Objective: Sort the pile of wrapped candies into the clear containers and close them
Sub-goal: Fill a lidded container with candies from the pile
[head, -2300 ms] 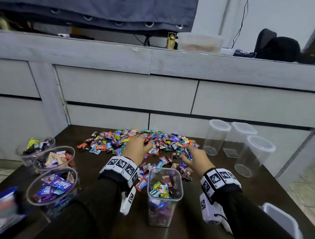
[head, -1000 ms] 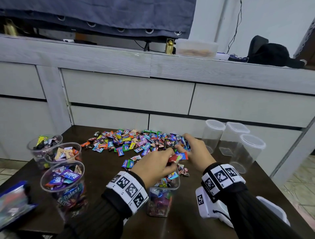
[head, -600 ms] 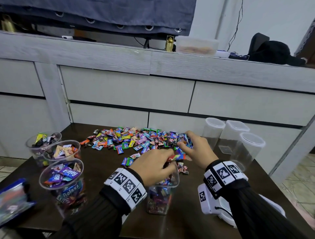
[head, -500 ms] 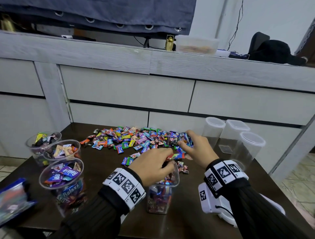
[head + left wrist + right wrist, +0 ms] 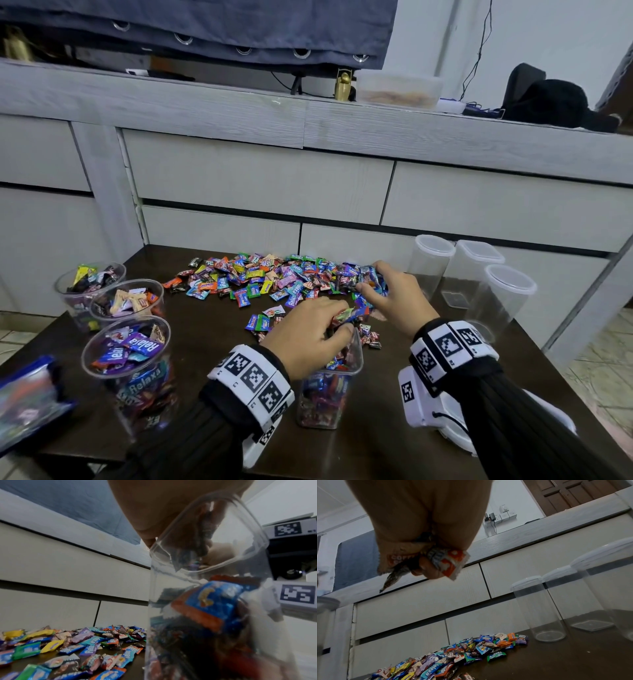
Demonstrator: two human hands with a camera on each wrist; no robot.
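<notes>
Head view: left hand (image 5: 308, 337) pinches candies over the open, part-filled near tub (image 5: 329, 387); right hand (image 5: 390, 301) clutches several wrappers at the pile (image 5: 274, 279). Farther on the counter (image 5: 205, 329), three lidded jars (image 5: 472, 274) stand empty; sorting seems about half done.

Dark wooden table (image 5: 212, 329) against a pale grey drawer unit (image 5: 260, 185). Above the unit, blue curtain (image 5: 205, 24); right of it, white wall (image 5: 548, 37). Tiled floor (image 5: 603, 370) beside the table.

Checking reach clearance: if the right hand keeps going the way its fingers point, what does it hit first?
Probably the right end of the candy pile: the right hand, gripping wrappers, points into it. Depth is unclear.
</notes>
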